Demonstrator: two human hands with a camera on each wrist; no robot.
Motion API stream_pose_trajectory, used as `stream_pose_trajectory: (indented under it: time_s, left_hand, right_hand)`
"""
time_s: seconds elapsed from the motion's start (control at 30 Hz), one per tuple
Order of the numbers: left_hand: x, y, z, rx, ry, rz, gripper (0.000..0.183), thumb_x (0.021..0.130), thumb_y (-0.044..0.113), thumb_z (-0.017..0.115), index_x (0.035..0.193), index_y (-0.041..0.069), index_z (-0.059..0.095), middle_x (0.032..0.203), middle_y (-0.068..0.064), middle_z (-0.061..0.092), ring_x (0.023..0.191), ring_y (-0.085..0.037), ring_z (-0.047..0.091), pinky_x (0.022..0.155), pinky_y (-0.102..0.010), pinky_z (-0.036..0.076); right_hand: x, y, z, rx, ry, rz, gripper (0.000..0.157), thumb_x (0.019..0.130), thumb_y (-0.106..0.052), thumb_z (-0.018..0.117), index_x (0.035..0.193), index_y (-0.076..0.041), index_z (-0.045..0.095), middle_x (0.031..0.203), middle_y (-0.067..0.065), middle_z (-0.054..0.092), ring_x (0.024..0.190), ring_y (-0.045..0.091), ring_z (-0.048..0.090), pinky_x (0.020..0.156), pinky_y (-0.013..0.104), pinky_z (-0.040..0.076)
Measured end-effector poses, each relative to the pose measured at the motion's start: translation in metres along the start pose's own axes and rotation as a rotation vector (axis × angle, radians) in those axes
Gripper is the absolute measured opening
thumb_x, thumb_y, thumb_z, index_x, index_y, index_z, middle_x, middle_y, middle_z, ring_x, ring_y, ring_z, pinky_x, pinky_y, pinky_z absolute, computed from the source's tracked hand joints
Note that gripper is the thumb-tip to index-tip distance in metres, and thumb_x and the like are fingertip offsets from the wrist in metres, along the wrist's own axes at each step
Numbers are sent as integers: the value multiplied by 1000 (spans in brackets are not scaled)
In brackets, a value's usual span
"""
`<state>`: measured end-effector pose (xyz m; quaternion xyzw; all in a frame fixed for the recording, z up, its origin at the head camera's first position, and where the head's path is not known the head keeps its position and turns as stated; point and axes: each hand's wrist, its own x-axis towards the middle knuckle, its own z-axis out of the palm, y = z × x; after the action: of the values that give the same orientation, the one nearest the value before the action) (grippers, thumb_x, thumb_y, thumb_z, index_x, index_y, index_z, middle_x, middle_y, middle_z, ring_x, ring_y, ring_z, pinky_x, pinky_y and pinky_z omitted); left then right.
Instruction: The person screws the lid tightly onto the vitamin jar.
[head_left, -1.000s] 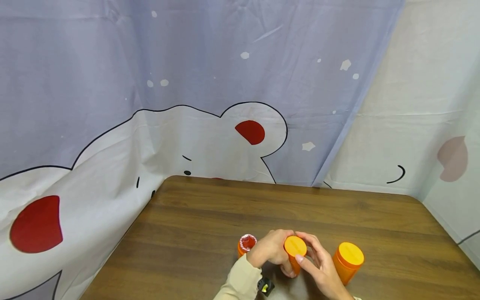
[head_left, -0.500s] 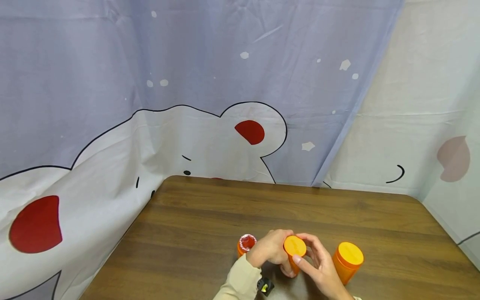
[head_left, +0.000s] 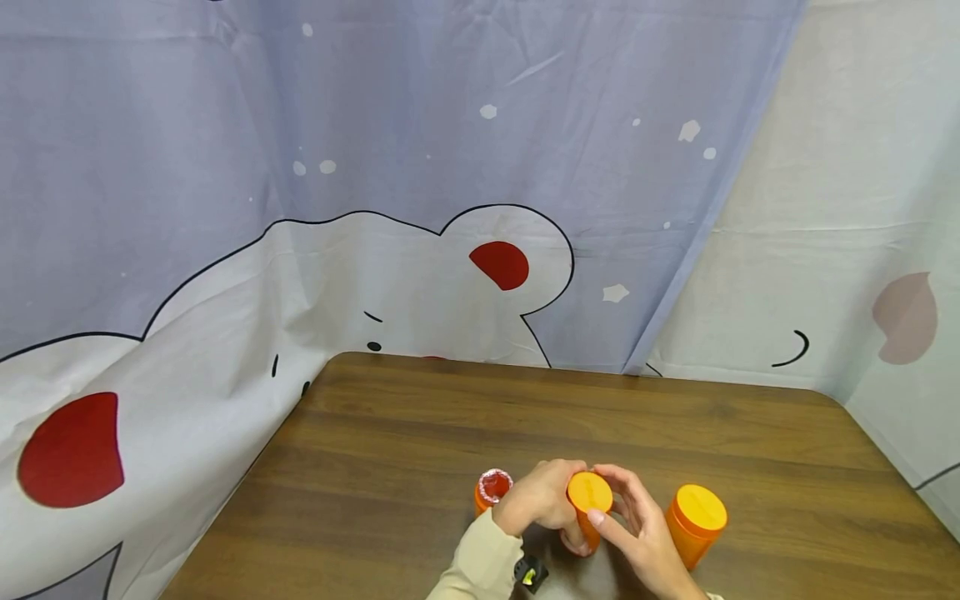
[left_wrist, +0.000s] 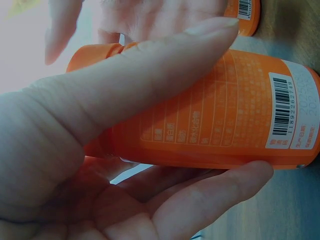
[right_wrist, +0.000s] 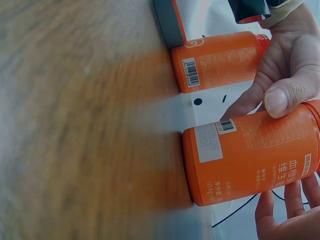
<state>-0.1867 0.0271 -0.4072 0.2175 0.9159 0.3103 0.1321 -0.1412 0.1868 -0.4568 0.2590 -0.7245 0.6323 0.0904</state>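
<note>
An orange plastic bottle [head_left: 588, 533] with a yellow-orange screw cap [head_left: 590, 492] stands upright between the hands. The left hand [head_left: 546, 498] grips its body, and in the left wrist view the thumb lies along the printed label [left_wrist: 200, 115]. At the cap is the right hand [head_left: 645, 533], its thumb at the near edge and its fingers around the far side. Left of the hands stands a capless orange bottle [head_left: 486, 502] with torn silver foil around its mouth. A third orange bottle [head_left: 691, 537], capped, is just right of the right hand.
The brown wooden table [head_left: 390, 433] reaches back to a patterned curtain [head_left: 420, 275]. A black device [head_left: 532, 573] sits by the left sleeve. In the right wrist view, a dark grey thing with an orange edge [right_wrist: 168, 22] stands beside the capless bottle.
Both hands stay around the same bottle. Only the right thumb shifts slightly along the cap's edge.
</note>
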Motion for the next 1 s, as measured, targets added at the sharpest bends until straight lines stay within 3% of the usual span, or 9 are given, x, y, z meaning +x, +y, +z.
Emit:
stream_pose_trajectory:
  time_s: [0.17, 0.33, 0.7, 1.0]
  left_hand:
    - [0, 1, 0, 16, 2, 2, 65, 39, 18, 93, 93, 23, 58, 73, 12, 53, 64, -7, 48, 61, -20, 42]
    - [-2, 2, 1, 27, 10, 7, 61, 39, 18, 93, 88, 22, 57, 71, 12, 52, 63, -7, 48, 59, -20, 41]
    - [-2, 2, 0, 30, 16, 8, 61, 39, 18, 94, 87, 23, 57, 70, 12, 52, 63, -6, 48, 59, -20, 41]
    - [-1, 1, 0, 23, 11, 3, 61, 40, 19, 93, 88, 22, 56, 71, 11, 51, 63, -7, 47, 59, -21, 41]
  right_hand:
    - [1, -2, -2, 93, -51, -51, 42, 88, 9, 46, 129, 12, 36, 124, 28, 41, 114, 13, 49, 92, 23, 42]
    - [1, -2, -3, 124, -60, -50, 42, 87, 10, 47, 128, 11, 37, 125, 29, 40, 115, 13, 49, 91, 24, 43]
    - [0, 0, -1, 63, -7, -10, 42, 85, 9, 55, 124, 9, 39, 120, 16, 49, 109, 10, 52, 88, 23, 43]
    - [0, 0, 0, 15, 23, 6, 44, 83, 8, 58, 123, 9, 39, 119, 17, 48, 109, 12, 51, 84, 23, 44]
